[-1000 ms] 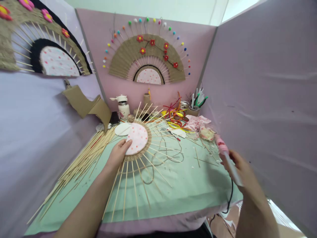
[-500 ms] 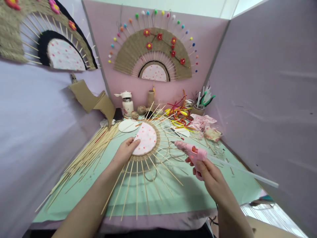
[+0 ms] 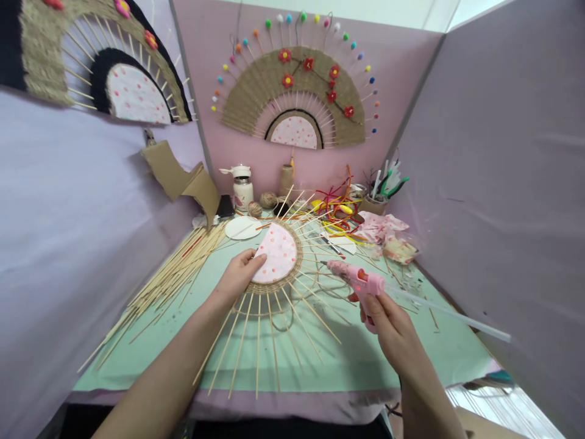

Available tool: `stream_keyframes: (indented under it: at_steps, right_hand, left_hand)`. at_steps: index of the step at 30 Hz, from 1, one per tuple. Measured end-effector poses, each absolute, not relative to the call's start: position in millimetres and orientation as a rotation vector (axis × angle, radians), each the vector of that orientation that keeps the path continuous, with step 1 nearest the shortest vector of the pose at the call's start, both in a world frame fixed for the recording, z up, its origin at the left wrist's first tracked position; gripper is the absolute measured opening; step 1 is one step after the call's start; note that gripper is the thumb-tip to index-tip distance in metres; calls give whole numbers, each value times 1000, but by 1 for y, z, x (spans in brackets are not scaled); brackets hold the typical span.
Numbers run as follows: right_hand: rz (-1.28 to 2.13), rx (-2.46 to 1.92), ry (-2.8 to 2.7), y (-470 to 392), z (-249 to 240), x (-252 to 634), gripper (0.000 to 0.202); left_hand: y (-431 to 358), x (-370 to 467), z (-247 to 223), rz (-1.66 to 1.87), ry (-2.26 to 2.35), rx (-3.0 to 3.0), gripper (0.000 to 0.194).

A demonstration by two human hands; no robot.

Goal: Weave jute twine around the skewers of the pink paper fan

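Note:
My left hand (image 3: 240, 274) grips the straight edge of a half-round fan piece (image 3: 280, 253), thumb on its white cloth with pink dots. Woven twine rims the curve of this piece, and thin wooden sticks (image 3: 257, 341) fan out from it. In my right hand (image 3: 386, 317) is a pink hot glue gun (image 3: 361, 280), held by its handle. Its nozzle points left, close to the sticks but apart from the twine rim as far as I can see. A long clear glue stick (image 3: 457, 317) juts out from its back. Loose twine (image 3: 283, 323) lies beneath the fan piece.
A bundle of wooden sticks (image 3: 169, 283) lies on the left. Behind stand a white bottle (image 3: 243, 192), a twine spool (image 3: 286, 180) and a tool pot (image 3: 373, 204). Colourful pipe cleaners (image 3: 342, 207) and pink cloth (image 3: 381, 227) lie at the back right. A finished fan (image 3: 247, 91) hangs on the wall.
The whole view has shifted slightly, so the scene sits a little further right. Both hands keep their holds, and the glue gun stays about as far from the fan piece.

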State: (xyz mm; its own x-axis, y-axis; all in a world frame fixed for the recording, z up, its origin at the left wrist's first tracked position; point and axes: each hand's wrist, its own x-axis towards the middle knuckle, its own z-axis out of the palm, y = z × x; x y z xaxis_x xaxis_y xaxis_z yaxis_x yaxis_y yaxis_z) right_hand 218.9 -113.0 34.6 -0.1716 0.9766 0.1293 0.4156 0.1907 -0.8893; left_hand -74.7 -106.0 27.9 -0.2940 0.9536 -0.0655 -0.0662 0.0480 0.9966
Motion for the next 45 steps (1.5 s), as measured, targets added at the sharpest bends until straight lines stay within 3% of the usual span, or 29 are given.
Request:
stream_keyframes:
  at_steps: [45]
  right_hand:
    - [901,-1358,-1719,-111,29,216,51]
  left_hand:
    - [-101,-78,18,1414,1413,993,36]
